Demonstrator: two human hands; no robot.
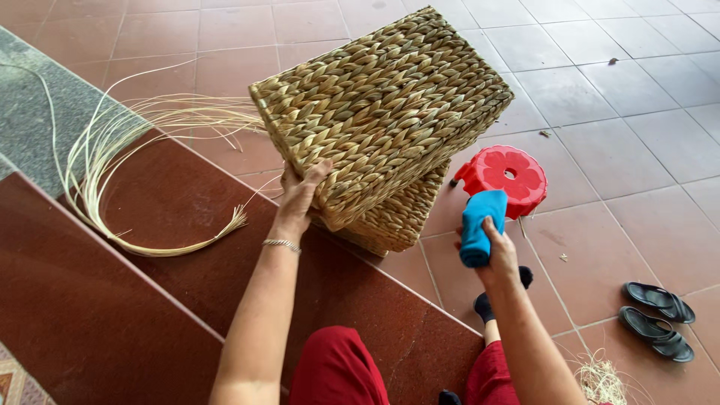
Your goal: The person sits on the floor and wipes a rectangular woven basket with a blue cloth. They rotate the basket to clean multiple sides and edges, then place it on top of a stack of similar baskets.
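Left hand: gripping lower edge of woven basket, tilted on red step.
Right hand: clamped on blue tool.
Progress: basket body looks fully woven; finishing apparently left.
Nearby: red stool, loose fibre strands, black sandals.

Left hand grips woven basket; right hand holds blue tool.

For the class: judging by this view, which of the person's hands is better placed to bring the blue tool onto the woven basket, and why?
Probably the right hand: it already grips the blue tool beside the woven basket. The left hand is busy gripping the basket's lower edge, holding it tilted.
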